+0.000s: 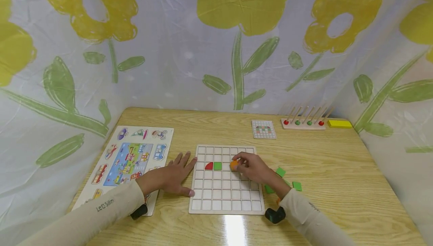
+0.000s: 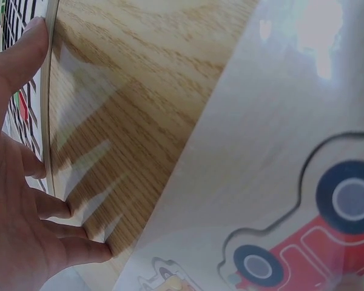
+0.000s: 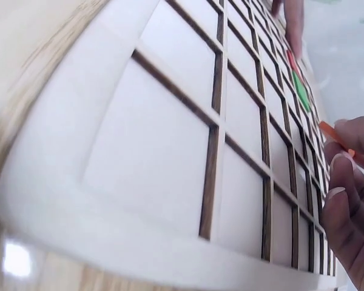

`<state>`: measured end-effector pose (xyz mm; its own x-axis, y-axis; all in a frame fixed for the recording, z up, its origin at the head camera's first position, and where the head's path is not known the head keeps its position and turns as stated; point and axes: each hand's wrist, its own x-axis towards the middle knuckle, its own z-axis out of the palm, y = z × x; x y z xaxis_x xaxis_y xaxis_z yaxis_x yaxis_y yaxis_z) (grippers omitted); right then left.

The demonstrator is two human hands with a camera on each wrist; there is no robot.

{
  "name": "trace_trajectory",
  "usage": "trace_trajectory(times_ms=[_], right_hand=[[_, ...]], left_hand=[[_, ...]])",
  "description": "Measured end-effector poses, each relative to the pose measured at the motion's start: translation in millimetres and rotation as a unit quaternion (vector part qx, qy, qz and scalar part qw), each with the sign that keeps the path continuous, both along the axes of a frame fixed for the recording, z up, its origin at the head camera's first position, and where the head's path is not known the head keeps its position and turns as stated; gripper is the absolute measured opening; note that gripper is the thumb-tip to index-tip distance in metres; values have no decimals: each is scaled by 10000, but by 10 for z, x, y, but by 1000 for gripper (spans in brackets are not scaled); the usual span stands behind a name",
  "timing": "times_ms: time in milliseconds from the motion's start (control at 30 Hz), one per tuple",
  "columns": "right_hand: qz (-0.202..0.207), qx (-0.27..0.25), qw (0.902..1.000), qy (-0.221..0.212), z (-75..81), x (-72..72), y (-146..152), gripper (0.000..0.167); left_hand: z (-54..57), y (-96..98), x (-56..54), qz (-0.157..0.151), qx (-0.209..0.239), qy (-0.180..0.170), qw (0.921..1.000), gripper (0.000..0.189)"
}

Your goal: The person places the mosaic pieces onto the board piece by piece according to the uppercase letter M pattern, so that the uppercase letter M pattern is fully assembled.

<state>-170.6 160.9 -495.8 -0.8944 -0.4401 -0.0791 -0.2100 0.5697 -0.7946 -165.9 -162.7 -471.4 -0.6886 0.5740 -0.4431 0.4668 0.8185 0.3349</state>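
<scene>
Fingers on the right hand [image 1: 248, 166] had an orange piece [image 1: 233, 165] pinched over the grid board [image 1: 226, 194], off to the right of the green square [image 1: 217, 166] and red quarter-circle [image 1: 209, 166], while the left hand's [image 1: 174, 176] were spread pretty wide, thumb touching the board's left edge on the surface [image 1: 324, 163].

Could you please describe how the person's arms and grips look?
The left sleeve and right sleeve are long and beige; the left bears dark lettering, the right a dark mark. A black piece shows by each cuff. The left grip and right grip are ungloved.
</scene>
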Motion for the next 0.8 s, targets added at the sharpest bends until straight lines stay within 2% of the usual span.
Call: trace_trajectory(times_ms=[300,800], right_hand=[[-145,0,9998,-136,14,-17,-96,27],[-87,17,9998,-159,13,-58,-211,25]], left_hand=[[-11,-4,-1,-8,-20,-2,10000,114],[-5,-3,-6,-15,-83,-37,10000,114]])
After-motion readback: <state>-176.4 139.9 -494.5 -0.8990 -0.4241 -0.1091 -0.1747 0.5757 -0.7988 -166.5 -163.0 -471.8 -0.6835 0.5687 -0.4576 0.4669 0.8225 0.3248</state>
